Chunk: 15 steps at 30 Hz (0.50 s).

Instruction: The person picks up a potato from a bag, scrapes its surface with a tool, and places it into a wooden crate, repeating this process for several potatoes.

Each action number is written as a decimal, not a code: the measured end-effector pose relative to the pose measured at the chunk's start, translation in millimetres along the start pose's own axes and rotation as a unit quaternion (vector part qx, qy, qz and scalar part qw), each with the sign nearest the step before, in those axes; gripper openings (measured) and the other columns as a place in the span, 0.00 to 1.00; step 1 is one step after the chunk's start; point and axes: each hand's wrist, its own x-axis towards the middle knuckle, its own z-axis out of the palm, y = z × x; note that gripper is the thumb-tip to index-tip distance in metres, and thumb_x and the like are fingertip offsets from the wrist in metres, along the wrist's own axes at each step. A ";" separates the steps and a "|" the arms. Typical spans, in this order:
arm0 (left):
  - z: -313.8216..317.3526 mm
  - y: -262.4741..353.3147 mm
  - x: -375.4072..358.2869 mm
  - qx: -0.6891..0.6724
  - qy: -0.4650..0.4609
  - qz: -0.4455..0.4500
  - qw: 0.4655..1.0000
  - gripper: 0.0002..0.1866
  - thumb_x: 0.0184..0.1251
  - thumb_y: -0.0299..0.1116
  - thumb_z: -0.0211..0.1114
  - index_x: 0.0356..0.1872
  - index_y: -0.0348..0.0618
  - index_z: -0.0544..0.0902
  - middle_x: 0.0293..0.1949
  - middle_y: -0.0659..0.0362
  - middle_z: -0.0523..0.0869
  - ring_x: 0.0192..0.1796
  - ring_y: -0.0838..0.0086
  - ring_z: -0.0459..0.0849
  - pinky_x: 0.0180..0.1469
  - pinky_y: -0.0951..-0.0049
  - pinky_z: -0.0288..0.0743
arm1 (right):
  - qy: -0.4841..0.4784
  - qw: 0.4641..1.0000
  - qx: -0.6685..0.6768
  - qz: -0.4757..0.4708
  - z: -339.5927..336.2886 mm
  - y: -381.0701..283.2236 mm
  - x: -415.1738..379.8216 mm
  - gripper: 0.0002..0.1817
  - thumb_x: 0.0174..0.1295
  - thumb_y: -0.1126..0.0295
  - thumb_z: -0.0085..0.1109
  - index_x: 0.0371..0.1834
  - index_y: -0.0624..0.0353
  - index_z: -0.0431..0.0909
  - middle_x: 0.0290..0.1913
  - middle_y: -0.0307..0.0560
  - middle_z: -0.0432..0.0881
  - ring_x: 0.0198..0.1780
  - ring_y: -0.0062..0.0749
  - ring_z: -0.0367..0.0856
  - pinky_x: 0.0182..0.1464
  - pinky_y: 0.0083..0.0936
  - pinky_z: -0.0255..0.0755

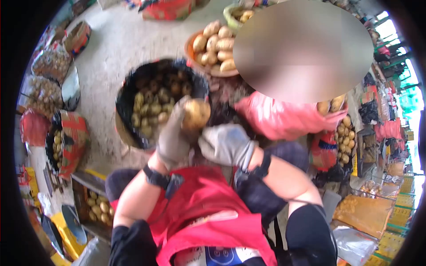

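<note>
My left hand [172, 139], in a grey glove, is closed around a large potato [196, 114] with pale yellow-brown skin. Close beside it, my right hand [228, 144], also gloved, has its fingers curled in; whatever it may hold is hidden. Just beyond my left hand stands a round container lined with black plastic [129, 84], with many small potatoes [153, 106] inside, some greenish. Farther off, an orange bowl [190, 51] is heaped with big potatoes [214, 42]. A pink sack [282, 117] lies to the right of my hands, with potatoes at its mouth.
A wooden crate of potatoes [98, 208] sits by my left side. Red-printed sacks [74, 142] stand at left, and another potato container [346, 139] at right. Yellow crates [401, 213] line the far right. A greenish basket [230, 20] is at the back.
</note>
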 end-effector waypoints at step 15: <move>-33.0 1.6 1.3 -0.025 -0.091 0.044 0.995 0.25 0.86 0.45 0.59 0.77 0.51 0.69 0.68 0.56 0.81 0.72 0.62 0.78 0.77 0.55 0.71 | 0.070 0.991 0.096 0.069 -30.5 -16.5 5.4 0.15 0.76 0.57 0.57 0.36 0.57 0.81 0.33 0.62 0.86 0.37 0.63 0.87 0.38 0.53 0.79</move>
